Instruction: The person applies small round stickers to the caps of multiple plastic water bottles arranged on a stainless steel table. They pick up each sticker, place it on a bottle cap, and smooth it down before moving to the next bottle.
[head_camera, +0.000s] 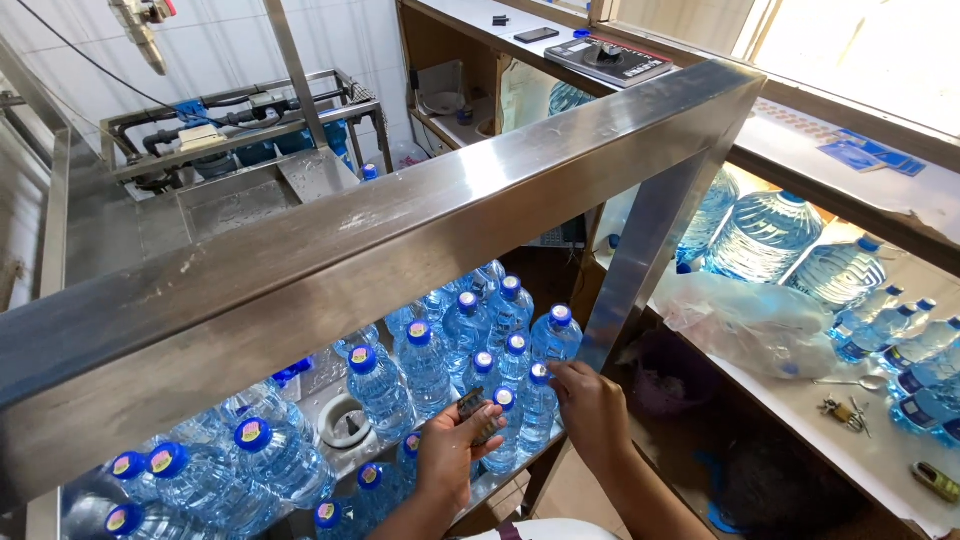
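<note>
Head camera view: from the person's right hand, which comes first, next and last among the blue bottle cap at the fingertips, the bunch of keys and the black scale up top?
1. Blue bottle cap, touching the right hand.
2. Bunch of keys, on the shelf to the right.
3. Black scale, far up on the top counter.

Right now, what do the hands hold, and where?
The left hand pinches a small dark object at its lower end. The right hand touches a bottle cap.
</note>
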